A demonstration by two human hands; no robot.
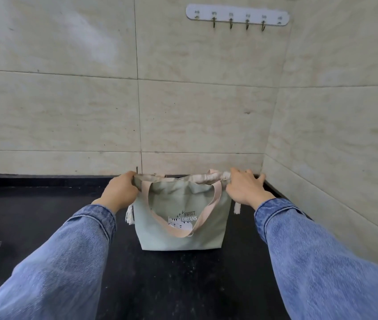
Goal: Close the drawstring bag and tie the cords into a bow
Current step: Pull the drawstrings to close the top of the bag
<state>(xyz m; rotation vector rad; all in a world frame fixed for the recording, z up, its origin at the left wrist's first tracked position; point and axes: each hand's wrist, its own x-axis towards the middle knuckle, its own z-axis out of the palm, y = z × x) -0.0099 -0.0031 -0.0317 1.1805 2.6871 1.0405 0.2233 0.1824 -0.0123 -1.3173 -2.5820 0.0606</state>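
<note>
A pale green drawstring bag (183,236) stands upright on the black counter (44,204), printed with "SWEET DREAMS" and a cat. A pink handle (204,215) hangs down over its front. My left hand (120,190) grips the top rim at the bag's left corner. At the right corner my right hand (244,188) holds the gathered rim, fingers spread over it. White tasselled cord ends hang at each side, one on the left (129,215) and one on the right (237,207). The mouth looks partly open.
Beige tiled walls meet in a corner just behind and right of the bag. A white hook rail (237,15) with several metal hooks is mounted high on the back wall. Denim sleeves cover both forearms.
</note>
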